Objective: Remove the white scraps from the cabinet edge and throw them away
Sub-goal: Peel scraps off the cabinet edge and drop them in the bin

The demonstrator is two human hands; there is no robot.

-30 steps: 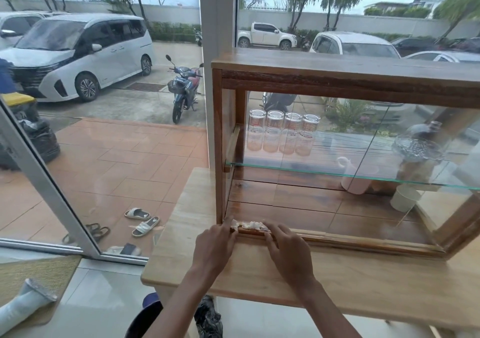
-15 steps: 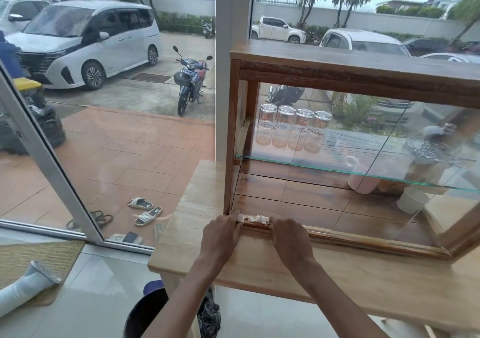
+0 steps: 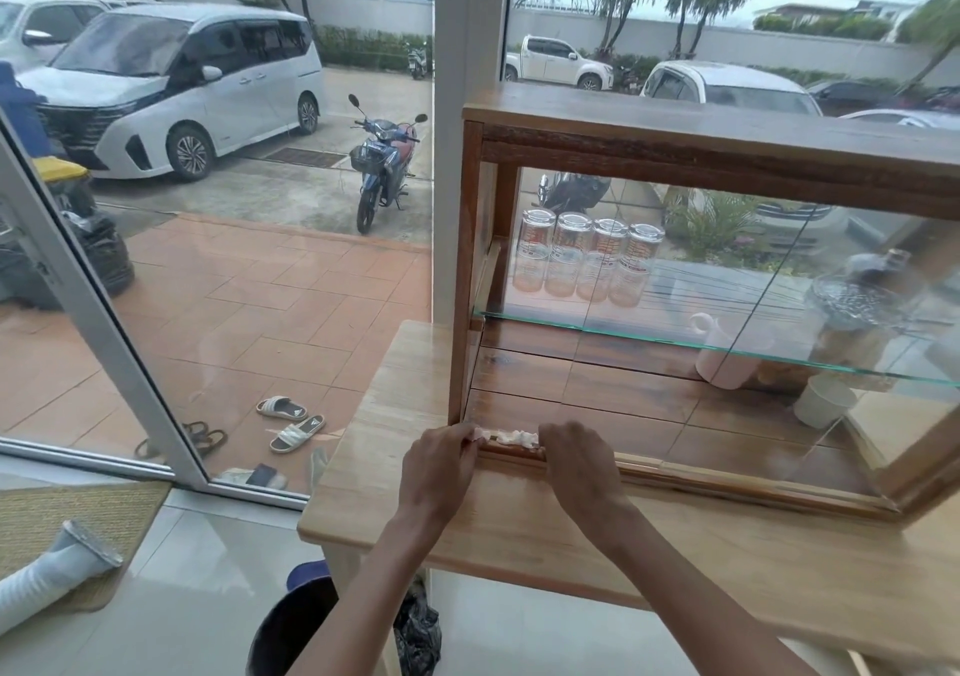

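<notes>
A: Where are the crumpled white scraps [image 3: 506, 436]?

B: In the front bottom track of the wooden glass-fronted cabinet [image 3: 675, 145], close to its front left corner, lying between the person's two hands.

A: And the hands themselves?

B: The left hand [image 3: 436, 472] has its fingertips pinched on the left end of the scraps, right at the cabinet's corner post. The right hand [image 3: 579, 467] rests knuckles-up at the right end, fingers curled down onto the track; I cannot tell whether it truly grips any scrap.

A: What carries the cabinet?

B: A pale wooden bench [image 3: 395, 415], with the cabinet set back from its front edge and in from its left edge.

A: Anything below?

B: A dark round bin [image 3: 291, 628] on the floor under the bench's front left corner, with a black plastic bag [image 3: 418, 628] just beside it. Four clear glass jars [image 3: 587, 259] stand on the cabinet's glass shelf.
</notes>
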